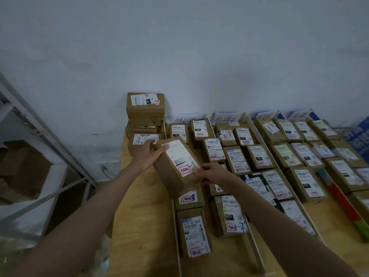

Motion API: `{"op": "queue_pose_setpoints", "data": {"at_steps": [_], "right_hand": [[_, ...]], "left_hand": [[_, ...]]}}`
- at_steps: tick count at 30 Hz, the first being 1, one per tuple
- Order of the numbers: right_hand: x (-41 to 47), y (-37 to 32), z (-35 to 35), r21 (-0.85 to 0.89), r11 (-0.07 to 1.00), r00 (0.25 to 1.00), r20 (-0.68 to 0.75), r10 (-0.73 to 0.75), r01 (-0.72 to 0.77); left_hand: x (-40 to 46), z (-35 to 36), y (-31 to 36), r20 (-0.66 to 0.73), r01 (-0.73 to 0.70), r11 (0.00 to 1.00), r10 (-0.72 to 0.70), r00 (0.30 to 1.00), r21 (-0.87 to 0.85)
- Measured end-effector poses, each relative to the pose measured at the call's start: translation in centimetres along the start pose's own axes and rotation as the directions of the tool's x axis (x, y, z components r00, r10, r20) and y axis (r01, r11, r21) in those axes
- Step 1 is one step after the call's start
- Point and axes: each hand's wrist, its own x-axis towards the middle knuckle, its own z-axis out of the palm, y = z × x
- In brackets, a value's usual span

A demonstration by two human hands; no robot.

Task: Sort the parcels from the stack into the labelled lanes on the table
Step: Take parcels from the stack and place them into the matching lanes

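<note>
Both forearms reach forward: left hand (148,149) grips the parcel's (177,166) far end, right hand (209,172) its near end; its long axis runs away from the person, lanes (252,132) to the right.

The lane sign (226,118) at twelve o'clock reads "处理中". A nearer parcel (229,215) at five o'clock bears "070" and a handwritten "-7"; another parcel (200,129) shows "060".
</note>
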Motion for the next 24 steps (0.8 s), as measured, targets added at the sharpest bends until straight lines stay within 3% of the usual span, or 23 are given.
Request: {"op": "queue_pose_setpoints", "data": {"at_steps": [4,7,11,18,24], "right_hand": [[-1.4,1.9,-1.5,0.054,0.998,0.991,-0.13,0.031,-0.024],[-3.0,3.4,-3.1,0.061,0.998,0.969,-0.245,0.038,-0.023],[-5.1,5.9,-5.9,0.085,0.995,0.931,-0.355,0.079,-0.052],[-9.9,10.3,-11.6,0.094,0.993,0.864,-0.491,0.108,-0.07],[-15.9,15.9,-16.4,0.163,0.985,0.848,-0.512,0.138,-0.062]], "left_hand": [[-0.5,2.7,1.6,-0.069,-0.116,0.976,0.13,0.989,0.182],[-0.7,5.1,2.1,-0.003,-0.171,0.883,0.192,0.981,0.438],[-1.4,9.1,2.9,0.097,-0.293,0.734,0.298,0.95,0.613],[-4.3,16.7,5.6,0.249,-0.399,0.511,0.338,0.908,0.761],[-8.1,25.4,8.5,0.284,-0.425,0.487,0.338,0.897,0.763]]}}
